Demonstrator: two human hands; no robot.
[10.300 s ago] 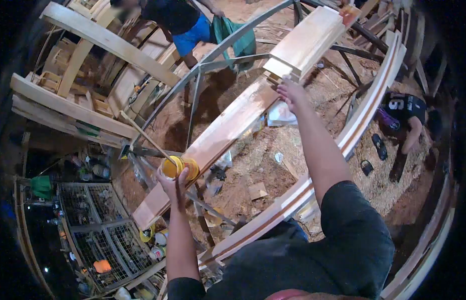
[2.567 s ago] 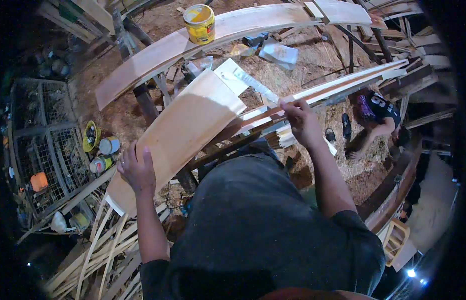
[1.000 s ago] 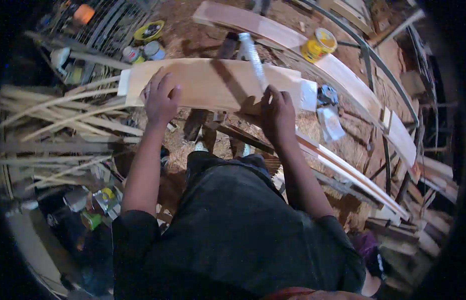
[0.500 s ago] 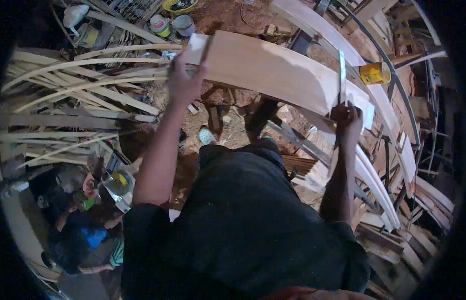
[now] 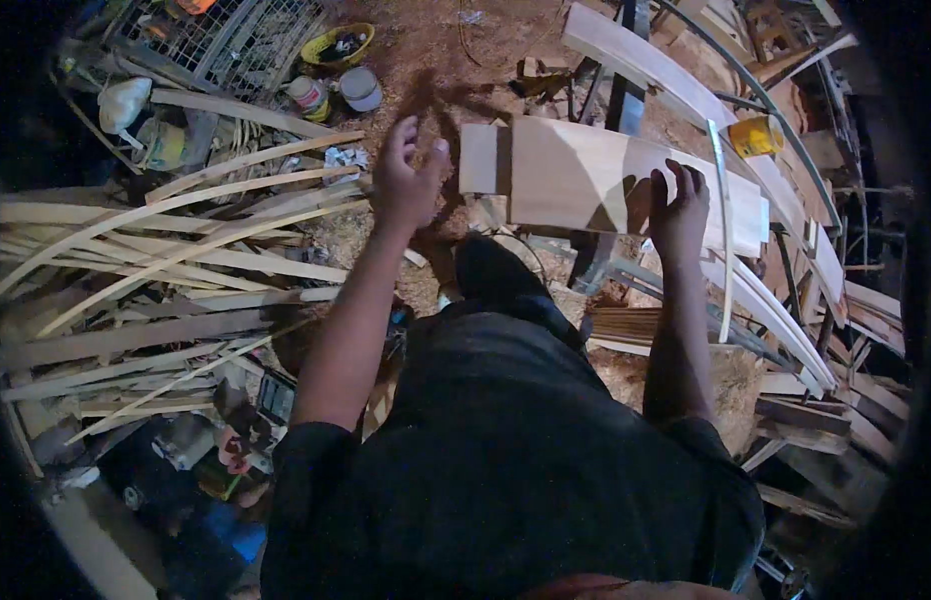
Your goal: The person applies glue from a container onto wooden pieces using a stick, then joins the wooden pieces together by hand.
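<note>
A wide pale wooden board (image 5: pixel 571 172) lies in front of me, with a small light block (image 5: pixel 480 158) at its left end. My left hand (image 5: pixel 410 178) is in the air left of that block, thumb and fingers apart, holding nothing. Over the right part of the board is my right hand (image 5: pixel 680 208), its fingers apart and slightly bent. Whether it touches the board I cannot tell. Just right of this hand a thin, narrow straight strip (image 5: pixel 726 215) lies across the board, its far end shiny.
Curved wooden strips (image 5: pixel 186 205) are piled at the left. A yellow can (image 5: pixel 756 136) stands beyond the board on a curved plank (image 5: pixel 626 45). Pots (image 5: pixel 361 90) and a yellow basin (image 5: pixel 338 45) sit at the back. Another person (image 5: pixel 221 530) is at lower left.
My left hand has come off the board's left end. My right hand has let go of the thin strip, which now lies right of it. The board appears farther right in view.
</note>
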